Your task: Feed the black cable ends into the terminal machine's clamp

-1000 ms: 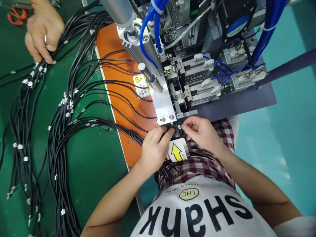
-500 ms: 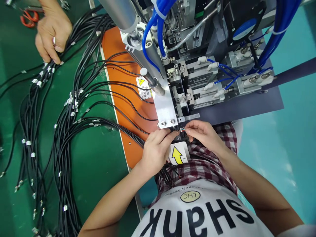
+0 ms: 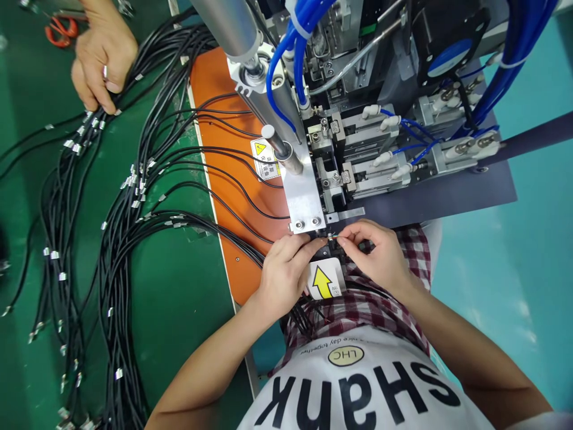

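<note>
At the front edge of the machine, my left hand (image 3: 284,272) is closed, thumb and forefinger pressed together on the end of a black cable that is mostly hidden under the fingers. My right hand (image 3: 378,254) faces it and pinches the thin coloured wires (image 3: 333,237) coming out of that cable end. A small gap with a whitish bit of the wires shows between the two hands. Just below my fingertips is a white plate with a yellow arrow (image 3: 322,282). Above them sits a metal block with screws (image 3: 307,206).
Bundles of black cables (image 3: 119,263) with silvery ends lie on the green table (image 3: 179,322). Several run across the orange plate (image 3: 215,77) into the machine. Another person's hand (image 3: 105,63) grips cables at upper left, near red-handled pliers (image 3: 61,31). Blue air tubes (image 3: 514,65) hang at right.
The view has shifted slightly, so everything sits a little further right. My right hand's fingers have bent more, with the pinch on the wires kept. My left hand stays in place.
</note>
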